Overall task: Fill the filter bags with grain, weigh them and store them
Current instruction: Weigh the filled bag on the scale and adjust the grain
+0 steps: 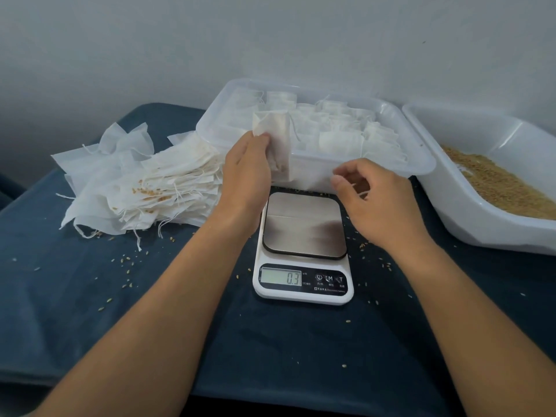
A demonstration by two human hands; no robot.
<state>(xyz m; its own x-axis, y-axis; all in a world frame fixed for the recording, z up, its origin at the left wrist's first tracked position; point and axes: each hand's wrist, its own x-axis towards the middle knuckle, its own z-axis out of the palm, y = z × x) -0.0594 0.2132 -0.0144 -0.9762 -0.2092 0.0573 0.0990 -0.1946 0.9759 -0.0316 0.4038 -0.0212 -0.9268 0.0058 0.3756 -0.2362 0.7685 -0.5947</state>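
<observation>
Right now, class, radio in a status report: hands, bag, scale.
Left hand grips a filter bag above the scale. Right hand curled, grain pinch unclear. Platform bare, display 0.3. Nothing blocking.

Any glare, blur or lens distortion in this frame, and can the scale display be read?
Head view: soft even light; wide-angle bowing at the edges; faint reflections on the scale platform, display reads 0.3; mild overall softness; left hand holding the bag and right hand slightly soft.

Soft, even, fairly dim light, cool in tone. Faint shadows under both forearms on the dark surface (285, 356). Dull sheen on the scale (304, 245) plate. Wide-angle bending at the edges; overall slightly soft, no sharp glare.
</observation>
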